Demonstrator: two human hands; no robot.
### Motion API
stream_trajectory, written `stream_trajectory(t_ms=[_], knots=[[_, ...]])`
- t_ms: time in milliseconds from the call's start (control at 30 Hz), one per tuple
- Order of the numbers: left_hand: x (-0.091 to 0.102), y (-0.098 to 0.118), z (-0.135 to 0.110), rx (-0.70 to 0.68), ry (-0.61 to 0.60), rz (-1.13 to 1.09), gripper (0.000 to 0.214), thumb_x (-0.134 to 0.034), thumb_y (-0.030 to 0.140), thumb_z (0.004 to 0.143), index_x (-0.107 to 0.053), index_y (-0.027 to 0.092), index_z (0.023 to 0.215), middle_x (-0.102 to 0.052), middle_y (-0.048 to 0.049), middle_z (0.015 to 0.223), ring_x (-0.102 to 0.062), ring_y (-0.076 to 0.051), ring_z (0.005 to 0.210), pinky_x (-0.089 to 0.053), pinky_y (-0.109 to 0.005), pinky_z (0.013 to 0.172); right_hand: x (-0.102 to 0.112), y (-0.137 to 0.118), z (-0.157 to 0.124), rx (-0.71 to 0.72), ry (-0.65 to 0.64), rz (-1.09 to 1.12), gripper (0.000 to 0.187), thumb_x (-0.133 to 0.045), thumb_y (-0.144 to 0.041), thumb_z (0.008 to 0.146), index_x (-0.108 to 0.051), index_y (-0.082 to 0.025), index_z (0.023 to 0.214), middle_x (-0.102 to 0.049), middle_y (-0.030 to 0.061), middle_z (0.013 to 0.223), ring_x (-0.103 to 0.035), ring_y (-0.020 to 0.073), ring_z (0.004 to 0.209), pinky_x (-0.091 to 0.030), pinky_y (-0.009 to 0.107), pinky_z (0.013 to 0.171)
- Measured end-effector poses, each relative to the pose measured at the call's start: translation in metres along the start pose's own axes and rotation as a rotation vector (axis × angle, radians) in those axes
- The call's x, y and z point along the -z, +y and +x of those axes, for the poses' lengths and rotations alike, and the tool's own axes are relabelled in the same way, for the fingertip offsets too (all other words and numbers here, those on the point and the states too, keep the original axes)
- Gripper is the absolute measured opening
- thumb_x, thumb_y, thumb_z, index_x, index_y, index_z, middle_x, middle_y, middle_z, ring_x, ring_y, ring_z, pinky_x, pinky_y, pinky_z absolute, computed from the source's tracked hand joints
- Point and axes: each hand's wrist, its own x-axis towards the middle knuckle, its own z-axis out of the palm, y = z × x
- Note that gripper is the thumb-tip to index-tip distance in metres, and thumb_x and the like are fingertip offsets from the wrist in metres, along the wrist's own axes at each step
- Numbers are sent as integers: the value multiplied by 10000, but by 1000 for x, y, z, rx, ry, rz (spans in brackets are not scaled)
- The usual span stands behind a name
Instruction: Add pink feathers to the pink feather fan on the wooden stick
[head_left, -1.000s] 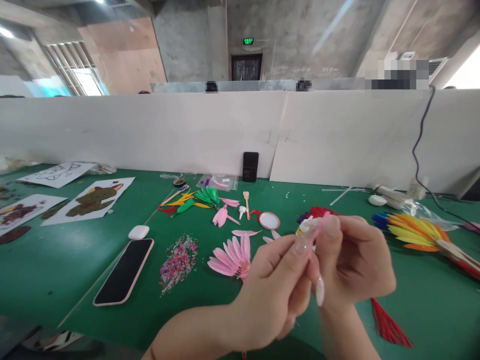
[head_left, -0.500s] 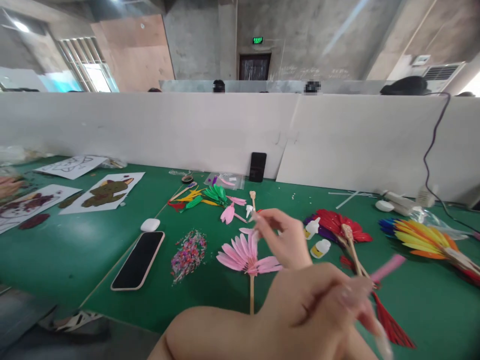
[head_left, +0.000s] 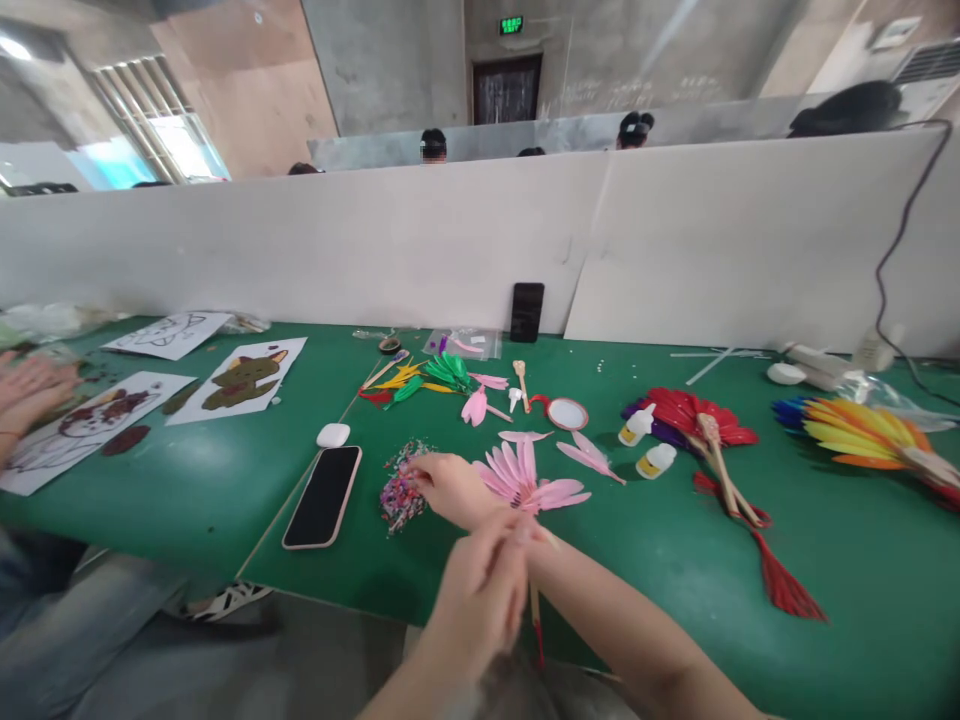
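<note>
My right hand (head_left: 450,488) reaches across from the lower right to a pile of coloured scraps (head_left: 397,495). Its fingers are curled at the pile's edge, and what they pinch is hidden. My left hand (head_left: 484,585) is lower and blurred, fingers together, right beside the wooden stick (head_left: 535,612) of a pink feather fan (head_left: 529,478). I cannot tell whether it grips the stick. A loose pink feather (head_left: 592,455) lies just to the right of the fan on the green table (head_left: 150,490).
A phone (head_left: 324,482) and a white case (head_left: 333,435) lie left of the scraps. Two glue bottles (head_left: 646,442), a red feather fan (head_left: 686,415) and a rainbow fan (head_left: 855,435) are to the right. Another person's hand (head_left: 30,390) rests by animal pictures (head_left: 244,380). A white partition (head_left: 375,250) stands behind.
My hands have come apart and dropped from in front of me to the table. The right one moved left to the scrap pile. The camera tilted down and left.
</note>
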Motion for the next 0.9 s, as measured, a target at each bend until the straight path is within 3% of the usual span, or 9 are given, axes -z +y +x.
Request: stream_trajectory(t_ms=[100, 167, 233, 333, 400, 567, 733, 833, 900], knots=[[24, -19, -2, 25, 221, 91, 411, -442, 520, 850, -576, 142, 937, -309, 102, 353, -285, -67, 296, -260, -171, 354, 3, 2, -8, 76, -1, 60, 244, -621, -200, 788, -626, -208, 1032, -623, 59, 1094, -594, 172, 987, -445, 229, 794], [39, -26, -3, 46, 345, 185, 395, -476, 520, 826, -579, 159, 950, -302, 104, 371, -286, -71, 303, -242, -176, 352, 6, 5, -19, 62, 30, 126, 140, -586, -225, 818, -627, -182, 946, -658, 44, 862, -623, 167, 818, -456, 241, 718], [53, -29, -2, 53, 377, 263, 356, -541, 510, 780, -609, 168, 849, -336, 86, 392, -331, -76, 335, -261, -184, 379, 13, 10, -33, 26, 67, 183, 195, -548, -203, 840, -581, -180, 1030, -644, 11, 722, -611, 149, 683, -451, 234, 643], [67, -24, 4, 81, 315, 358, 343, -584, 506, 735, -622, 166, 717, -376, 67, 406, -373, -82, 370, -272, -191, 404, 35, 20, -55, -12, 126, 300, 414, -610, -201, 799, -487, -200, 1194, -653, 33, 894, -602, 128, 725, -449, 209, 630], [72, -15, 14, 105, 247, 429, 335, -603, 492, 720, -605, 162, 664, -396, 65, 408, -385, -80, 374, -278, -192, 413, 55, 26, -67, -65, 148, 384, 240, -587, -290, 827, -591, -188, 1044, -640, 23, 805, -571, 114, 647, -426, 200, 568], [63, 14, 52, 88, -41, 565, 241, -620, 380, 704, -548, 163, 629, -492, 56, 470, -458, -90, 416, -310, -191, 435, 94, 37, -83, -21, -146, 451, 253, -668, -412, 740, -677, -162, 775, -580, -24, 547, -534, 106, 509, -379, 194, 478], [38, 30, 87, -24, -252, 375, 131, -534, 290, 773, -553, 172, 827, -605, 27, 613, -560, -113, 549, -421, -207, 557, 99, 44, -94, -191, -93, 536, 159, -610, -261, 779, -605, -146, 669, -612, -5, 568, -557, 99, 473, -414, 185, 446], [24, 26, 101, -108, -226, 332, 176, -481, 318, 817, -523, 163, 746, -569, 21, 605, -530, -110, 566, -416, -212, 578, 97, 50, -102, -327, -53, 729, 200, -636, -312, 756, -554, -153, 665, -615, -6, 572, -571, 103, 456, -452, 193, 435], [16, 21, 109, -182, -202, 408, 210, -489, 317, 814, -531, 155, 687, -537, 20, 617, -497, -103, 585, -389, -208, 582, 97, 54, -107, -333, -57, 792, 246, -673, -363, 722, -558, -150, 673, -624, 0, 595, -570, 99, 467, -465, 195, 443]])
